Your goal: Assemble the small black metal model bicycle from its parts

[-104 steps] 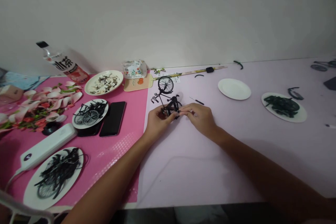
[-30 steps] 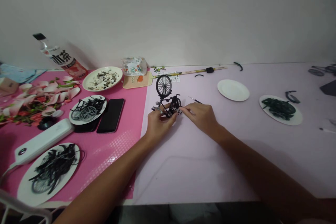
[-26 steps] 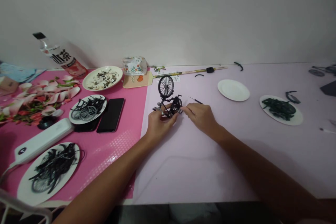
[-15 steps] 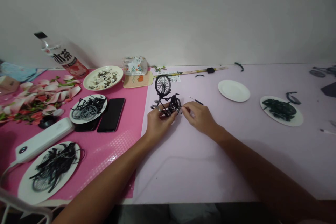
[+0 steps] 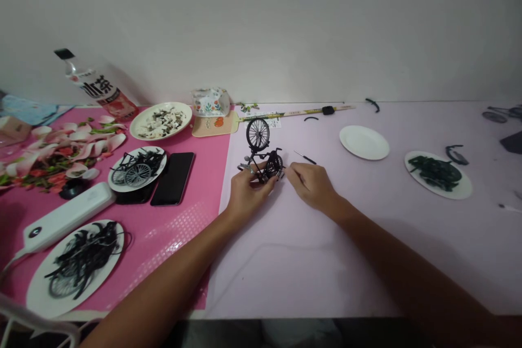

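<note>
My left hand (image 5: pixel 249 191) grips a small black model bicycle (image 5: pixel 261 156) by its lower part, just above the lilac table surface. One spoked wheel (image 5: pixel 258 135) stands out at the far end of the model, and another lies near my fingers. At the model's right side, my right hand (image 5: pixel 306 180) is closed in a pinch. What sits between its fingertips is too small to make out. Behind my right hand a small screwdriver (image 5: pixel 305 157) lies on the table.
To the left are plates of black model parts (image 5: pixel 136 168), a phone (image 5: pixel 173 178), a white device (image 5: pixel 69 217), petals (image 5: pixel 81 147) and a bottle (image 5: pixel 98 87). On the right stand a white plate (image 5: pixel 364 142) and a plate of dark green parts (image 5: pixel 438 174). A long stick (image 5: pixel 297 114) lies by the wall.
The model bicycle has shifted slightly right and turned a little in my left hand. My right hand has moved slightly right, its fingers curled in closer.
</note>
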Demonstrator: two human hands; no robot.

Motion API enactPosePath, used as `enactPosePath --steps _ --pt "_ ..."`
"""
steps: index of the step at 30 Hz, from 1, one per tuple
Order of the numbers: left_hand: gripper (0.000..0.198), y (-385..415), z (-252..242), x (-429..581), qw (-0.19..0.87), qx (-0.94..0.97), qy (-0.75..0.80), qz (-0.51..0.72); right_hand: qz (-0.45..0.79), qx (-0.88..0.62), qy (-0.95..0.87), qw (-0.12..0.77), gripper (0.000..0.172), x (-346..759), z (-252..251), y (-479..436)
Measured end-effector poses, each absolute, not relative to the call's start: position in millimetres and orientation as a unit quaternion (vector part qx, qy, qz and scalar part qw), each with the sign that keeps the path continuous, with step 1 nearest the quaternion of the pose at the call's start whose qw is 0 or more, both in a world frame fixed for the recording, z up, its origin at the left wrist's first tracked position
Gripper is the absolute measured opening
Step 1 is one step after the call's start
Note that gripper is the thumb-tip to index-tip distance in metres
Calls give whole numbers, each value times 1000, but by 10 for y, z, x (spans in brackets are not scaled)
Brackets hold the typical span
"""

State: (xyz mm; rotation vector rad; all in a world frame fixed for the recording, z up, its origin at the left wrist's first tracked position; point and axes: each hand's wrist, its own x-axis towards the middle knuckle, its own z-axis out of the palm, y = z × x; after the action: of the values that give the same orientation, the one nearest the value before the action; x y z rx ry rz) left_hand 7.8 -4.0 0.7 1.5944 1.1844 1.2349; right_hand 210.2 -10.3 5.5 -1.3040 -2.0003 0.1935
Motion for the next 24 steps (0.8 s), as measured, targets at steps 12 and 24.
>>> enactPosePath --steps 12,24 --pt "38 -35 51 87 435 606 467 475 39 -476 -794 376 39 2103 32 -55" --pt "38 -55 41 87 440 614 464 463 58 -498 -778 377 54 2078 7 -74"
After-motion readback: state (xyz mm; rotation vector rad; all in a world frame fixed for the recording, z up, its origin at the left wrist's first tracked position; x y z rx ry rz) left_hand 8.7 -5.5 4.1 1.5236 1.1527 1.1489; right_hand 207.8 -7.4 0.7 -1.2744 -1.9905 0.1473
